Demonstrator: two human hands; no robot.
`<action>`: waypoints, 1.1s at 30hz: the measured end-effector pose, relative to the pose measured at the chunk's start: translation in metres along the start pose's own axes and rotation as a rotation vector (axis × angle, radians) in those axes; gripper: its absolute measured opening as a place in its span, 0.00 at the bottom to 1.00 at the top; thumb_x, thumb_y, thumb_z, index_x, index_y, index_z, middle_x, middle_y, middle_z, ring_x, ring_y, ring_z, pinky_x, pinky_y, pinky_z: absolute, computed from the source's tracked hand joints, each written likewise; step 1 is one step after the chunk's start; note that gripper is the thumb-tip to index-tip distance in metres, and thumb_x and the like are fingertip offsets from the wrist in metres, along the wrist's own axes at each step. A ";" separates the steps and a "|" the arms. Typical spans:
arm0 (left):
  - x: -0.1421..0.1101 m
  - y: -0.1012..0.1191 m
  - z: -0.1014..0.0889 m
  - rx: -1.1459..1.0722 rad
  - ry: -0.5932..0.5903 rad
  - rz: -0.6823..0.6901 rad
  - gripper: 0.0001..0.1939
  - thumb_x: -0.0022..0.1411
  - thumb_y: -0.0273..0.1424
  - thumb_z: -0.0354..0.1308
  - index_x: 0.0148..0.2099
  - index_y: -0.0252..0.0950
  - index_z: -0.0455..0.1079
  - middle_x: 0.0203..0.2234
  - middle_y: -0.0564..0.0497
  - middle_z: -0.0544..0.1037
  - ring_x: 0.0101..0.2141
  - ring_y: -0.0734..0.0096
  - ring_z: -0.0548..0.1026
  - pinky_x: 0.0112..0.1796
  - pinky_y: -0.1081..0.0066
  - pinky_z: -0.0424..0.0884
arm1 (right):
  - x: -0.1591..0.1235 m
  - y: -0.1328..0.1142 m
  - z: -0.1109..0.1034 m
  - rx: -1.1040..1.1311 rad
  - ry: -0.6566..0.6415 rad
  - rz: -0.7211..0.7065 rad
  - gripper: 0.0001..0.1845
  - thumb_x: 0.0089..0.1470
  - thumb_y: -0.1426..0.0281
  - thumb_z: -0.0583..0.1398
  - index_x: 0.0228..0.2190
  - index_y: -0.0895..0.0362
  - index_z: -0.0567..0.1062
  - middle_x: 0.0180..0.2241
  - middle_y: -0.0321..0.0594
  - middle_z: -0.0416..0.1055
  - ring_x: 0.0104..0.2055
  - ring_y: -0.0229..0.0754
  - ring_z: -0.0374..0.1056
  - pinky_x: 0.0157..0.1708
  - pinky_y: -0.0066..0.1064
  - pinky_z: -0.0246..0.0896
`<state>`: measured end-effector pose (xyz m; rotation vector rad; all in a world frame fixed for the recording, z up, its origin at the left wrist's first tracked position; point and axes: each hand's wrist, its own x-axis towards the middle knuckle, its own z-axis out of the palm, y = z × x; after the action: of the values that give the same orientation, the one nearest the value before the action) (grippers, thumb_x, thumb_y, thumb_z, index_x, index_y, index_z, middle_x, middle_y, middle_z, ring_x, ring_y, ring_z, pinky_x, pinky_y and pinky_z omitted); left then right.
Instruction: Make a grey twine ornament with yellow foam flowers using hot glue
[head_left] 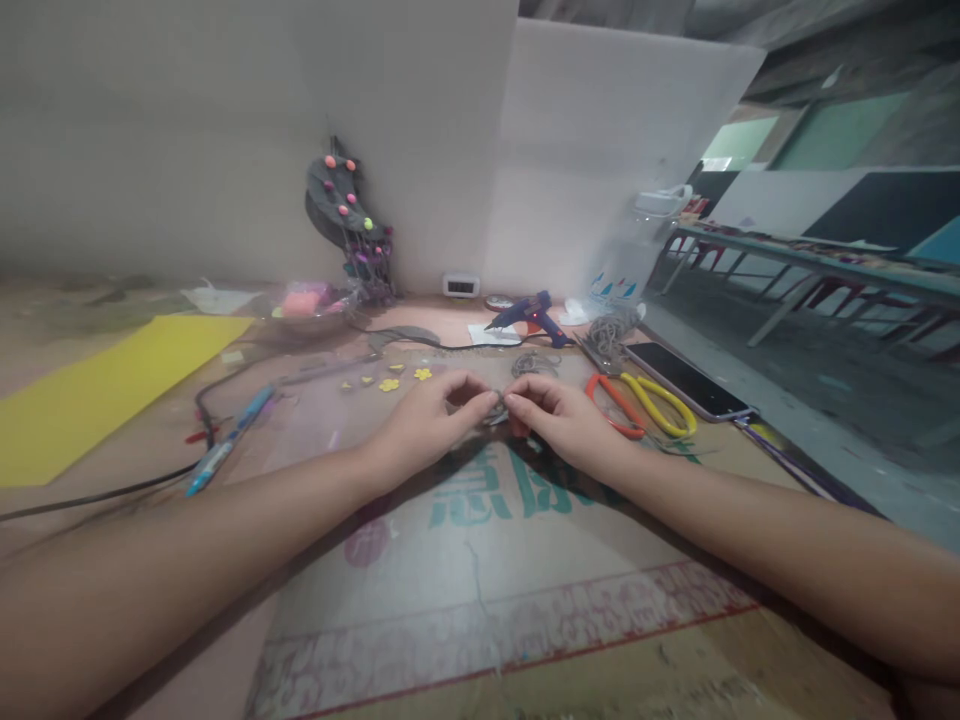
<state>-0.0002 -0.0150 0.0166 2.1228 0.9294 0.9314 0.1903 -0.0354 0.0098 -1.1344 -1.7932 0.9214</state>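
Observation:
My left hand and my right hand meet at the fingertips above the middle of the work board. Both are closed in a pinch on a small grey piece that looks like cord; its shape is blurred and partly covered by the fingers. Just behind the right fingers lies a loose coil of grey cord. Several small yellow flowers sit beyond my left hand. Scissors with one red and one yellow handle rest beside my right wrist.
A blue glue gun stands behind my hands, its black cable running left. At right are a phone, a ball of grey cord and a clear bottle. Left are a blue pen and yellow sheet. A grey crescent ornament stands behind.

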 end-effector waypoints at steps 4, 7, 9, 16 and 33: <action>0.001 -0.001 0.001 -0.003 -0.040 -0.027 0.12 0.62 0.37 0.53 0.34 0.34 0.70 0.28 0.52 0.75 0.31 0.71 0.71 0.33 0.73 0.65 | 0.000 0.001 0.000 0.016 0.013 0.000 0.12 0.57 0.61 0.57 0.30 0.57 0.70 0.21 0.31 0.65 0.23 0.33 0.61 0.25 0.26 0.57; 0.001 -0.002 0.002 -0.004 -0.073 -0.032 0.11 0.62 0.36 0.53 0.34 0.34 0.71 0.28 0.52 0.76 0.30 0.71 0.72 0.32 0.73 0.66 | 0.000 0.001 0.000 0.020 0.018 -0.018 0.13 0.58 0.60 0.56 0.29 0.57 0.69 0.20 0.31 0.64 0.23 0.33 0.61 0.25 0.26 0.57; 0.001 -0.003 0.003 -0.006 -0.073 -0.029 0.11 0.62 0.36 0.53 0.34 0.34 0.71 0.28 0.52 0.76 0.30 0.71 0.72 0.32 0.73 0.66 | 0.000 0.001 0.000 0.023 0.032 -0.024 0.14 0.58 0.60 0.56 0.28 0.57 0.68 0.20 0.31 0.65 0.23 0.33 0.61 0.26 0.26 0.57; 0.000 -0.005 0.002 -0.016 -0.023 -0.001 0.12 0.63 0.37 0.51 0.34 0.35 0.70 0.29 0.52 0.76 0.31 0.69 0.72 0.33 0.72 0.66 | 0.001 0.003 0.001 0.042 0.075 -0.011 0.10 0.53 0.63 0.60 0.35 0.55 0.68 0.22 0.30 0.66 0.23 0.35 0.64 0.25 0.27 0.60; 0.001 -0.003 0.002 0.057 -0.084 -0.010 0.12 0.63 0.36 0.52 0.32 0.34 0.71 0.26 0.53 0.75 0.28 0.72 0.69 0.30 0.73 0.62 | -0.005 -0.003 0.001 -0.341 0.145 -0.167 0.05 0.56 0.67 0.58 0.33 0.55 0.72 0.26 0.35 0.69 0.30 0.38 0.66 0.30 0.29 0.61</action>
<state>0.0010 -0.0127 0.0138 2.1859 0.9334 0.8127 0.1901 -0.0408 0.0109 -1.2030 -1.9355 0.4337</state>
